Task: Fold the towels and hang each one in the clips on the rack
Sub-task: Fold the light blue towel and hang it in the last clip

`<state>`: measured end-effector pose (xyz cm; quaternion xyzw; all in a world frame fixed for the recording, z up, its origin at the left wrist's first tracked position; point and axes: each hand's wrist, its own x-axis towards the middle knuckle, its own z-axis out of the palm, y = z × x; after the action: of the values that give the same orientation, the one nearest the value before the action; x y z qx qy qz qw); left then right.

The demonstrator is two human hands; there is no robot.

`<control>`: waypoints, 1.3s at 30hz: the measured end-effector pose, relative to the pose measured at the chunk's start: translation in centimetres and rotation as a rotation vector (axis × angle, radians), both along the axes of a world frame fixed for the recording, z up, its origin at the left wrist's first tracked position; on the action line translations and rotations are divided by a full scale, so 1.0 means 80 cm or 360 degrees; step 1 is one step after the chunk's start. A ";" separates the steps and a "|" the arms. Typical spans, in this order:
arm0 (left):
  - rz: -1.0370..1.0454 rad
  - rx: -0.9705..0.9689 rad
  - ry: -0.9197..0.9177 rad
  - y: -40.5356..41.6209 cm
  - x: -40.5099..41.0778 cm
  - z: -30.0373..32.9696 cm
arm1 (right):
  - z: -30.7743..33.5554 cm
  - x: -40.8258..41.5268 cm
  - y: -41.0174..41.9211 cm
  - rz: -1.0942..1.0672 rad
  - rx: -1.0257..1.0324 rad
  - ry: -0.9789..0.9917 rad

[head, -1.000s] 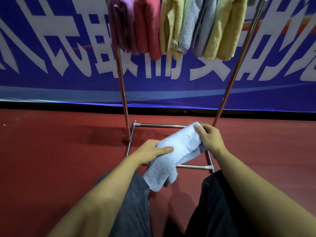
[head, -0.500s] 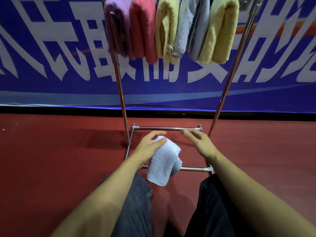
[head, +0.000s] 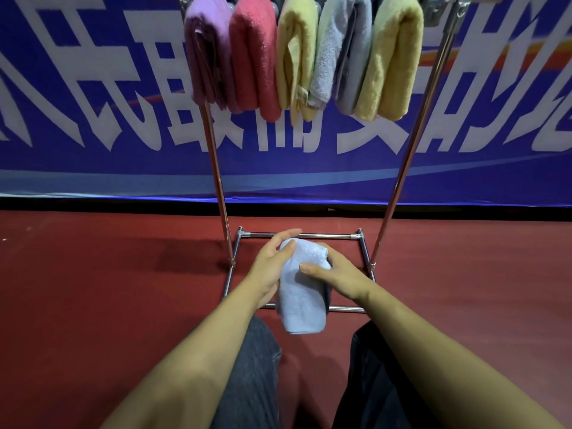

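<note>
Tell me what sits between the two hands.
In the head view, the folded blue towel sits between the left hand and right hand; both grip it.

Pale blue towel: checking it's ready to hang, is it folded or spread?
Folded: the pale blue towel is a compact doubled bundle between left hand and right hand.

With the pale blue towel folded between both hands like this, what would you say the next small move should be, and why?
Probably lift the pale blue towel toward the top of the rack. It already looks folded into a compact bundle, gripped by the left hand and the right hand, while the hanging towels fill the bar above. A free clip, if any, seems likeliest at the right end, though I cannot see one clearly.
</note>
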<state>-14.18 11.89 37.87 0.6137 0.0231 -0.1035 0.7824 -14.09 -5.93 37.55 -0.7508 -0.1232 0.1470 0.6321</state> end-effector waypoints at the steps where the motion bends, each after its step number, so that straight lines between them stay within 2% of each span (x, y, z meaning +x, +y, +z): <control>1: 0.0003 -0.0022 0.0000 -0.002 0.000 0.000 | -0.001 0.000 0.001 0.0002 -0.0005 -0.0015; 6: 0.0081 -0.0138 -0.0011 -0.004 0.004 0.002 | 0.008 0.000 -0.003 -0.0176 -0.0032 -0.0004; 13: 0.0117 -0.0225 -0.0023 -0.003 0.002 0.007 | 0.005 0.002 -0.009 -0.0246 0.0011 0.0141; 18: 0.0271 0.0280 -0.0151 -0.005 0.007 -0.007 | 0.002 0.005 -0.009 -0.0264 0.0126 0.0194; 20: 0.0282 0.0431 -0.0057 -0.005 0.008 -0.011 | 0.001 0.007 -0.010 -0.0240 0.0256 0.0216; 23: 0.0112 0.0681 0.0097 -0.010 0.005 -0.010 | -0.001 0.008 -0.007 -0.0266 0.0380 0.0248; 27: 0.0210 0.1061 0.0057 -0.030 0.005 -0.013 | -0.008 0.013 0.001 -0.0446 0.0237 0.0152; 33: 0.0405 0.1146 0.0067 -0.052 0.004 -0.011 | -0.013 0.018 0.022 -0.0660 -0.0028 -0.0124; 37: 0.0516 0.1079 0.0029 -0.057 0.003 -0.011 | -0.016 0.017 0.031 -0.0825 -0.0263 -0.0082; 39: 0.0537 0.0961 -0.0033 -0.057 0.004 -0.011 | -0.012 0.018 0.031 -0.0869 -0.0218 -0.0048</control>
<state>-13.85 7.32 36.97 0.8062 0.1458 0.0450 0.5717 -12.68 -3.41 36.59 -0.7992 0.0845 -0.0319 0.5942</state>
